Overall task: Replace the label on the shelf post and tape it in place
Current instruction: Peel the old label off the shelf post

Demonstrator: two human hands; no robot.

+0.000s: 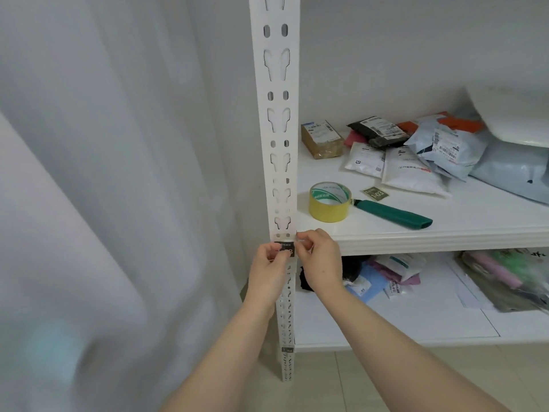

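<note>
Far left, pale curtain (104, 173) hanging in long soft folds, just beside the post; next, white slotted shelf post (277, 129) standing upright from the floor to the top of the view, punched with paired oval holes and keyhole slots; on its front face, level with the front lip of the upper shelf board (445, 239), dark label (286, 248) with pale print, partly hidden by fingers, lying flat against the metal; left hand (269, 269) reaching up from below, fingers curled, thumb and forefinger pinching the label's left edge against the post; right hand (319, 260) close beside it, likewise curled, thumb and forefinger pinching the label's upper right corner, the two hands' fingertips nearly meeting; whether any tape lies under those fingertips, impossible to tell; lower on the same post, second small label (287, 349) level with the lower shelf board (386, 328); rightward on the upper board, yellow tape roll (328, 203) lying on its flat side near the post; touching its right side, green-handled cutter (395, 214) lying flat, handle pointing right; just behind the cutter, loose label (375, 193) marked 1-03, face up; farther back, brown cardboard parcel (322, 139), then a heap of white, black and grey mailer bags (445, 144); on the lower board, more packets (395, 272) in pink and blue, and papers.
</note>
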